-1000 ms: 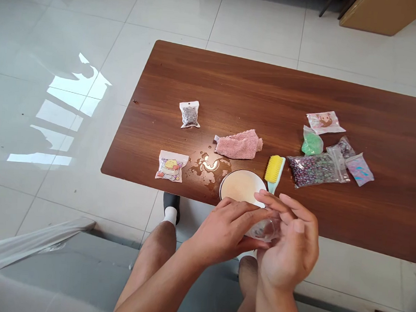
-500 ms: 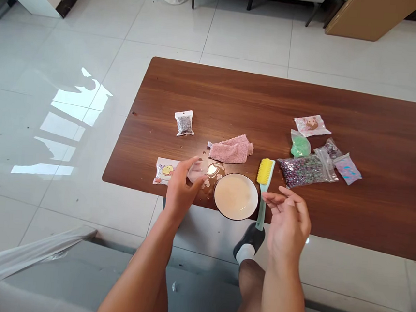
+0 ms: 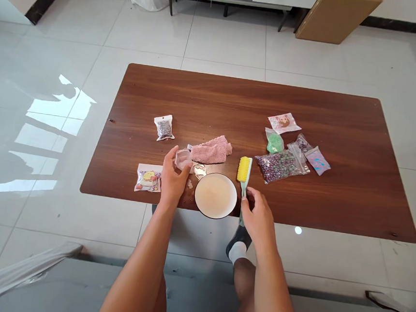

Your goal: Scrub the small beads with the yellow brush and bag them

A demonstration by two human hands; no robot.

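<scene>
The left hand (image 3: 173, 179) has a narrow grip, thumb and fingers around the sides of a small clear container (image 3: 183, 159), just above the worktop (image 3: 342, 124) or resting on it — which of the two cannot be told. The container looks light, stiff and thin-walled, likely slippery if wet, and best held around its sides with gentle pressure. The right hand (image 3: 259, 216) has thumb and forefinger at the green handle of a yellow-bristled brush (image 3: 243, 170); whether that grip has closed cannot be told. The brush looks light and rigid, with its handle the natural place to take hold. Between the hands sits a white, dark-rimmed bowl (image 3: 233, 199) of cloudy liquid, a small puddle (image 3: 200, 170) beside it. Beyond lies a soft pink cloth (image 3: 211, 150); to the right, a cluster of small bags, the largest a bag of dark beads (image 3: 282, 165). Fingers hide part of the container, and its contents are unclear — the right hand covers part of the brush handle, and the packet lettering is too small to read.
</scene>
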